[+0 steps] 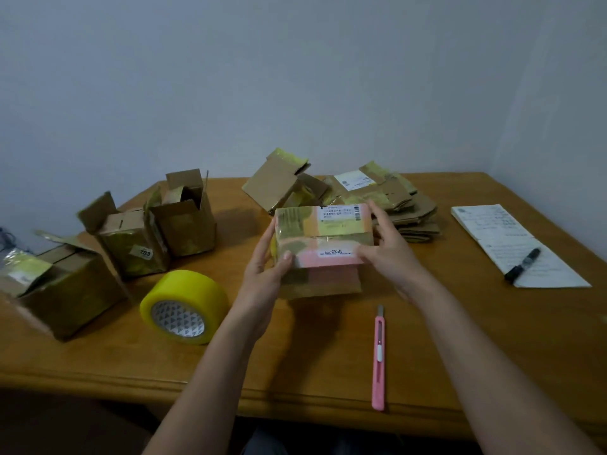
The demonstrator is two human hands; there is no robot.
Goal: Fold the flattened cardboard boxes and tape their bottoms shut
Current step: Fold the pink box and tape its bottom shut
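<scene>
Both hands are on the box (323,244), held just above the table (295,372) near its middle. Left hand (262,274) clasps the left end, thumb curled over the front edge; right hand (391,251) wraps the right end, fingers over the top and side. Neither's free for the tape.

The two flaps look closed w/ a seam running across the top face. Best move, I'd say: keep both flaps pressed flush and square, set the box down so one hand can pin the seam while the other goes for the yellow tape roll (184,307) just left. Run tape along the seam and down both ends. The pink cutter (378,356) lies near the front edge, easy reach.

Further out: three folded boxes (131,238) stand at left, flat cardboard stack (387,205) behind the hands, paper (512,244) w/ a marker (522,264) at right.

Hard to tell: whether old tape on the box already seals the seam, and what's under it. Labels too blurred to read. Left fingers behind the box are hidden.
</scene>
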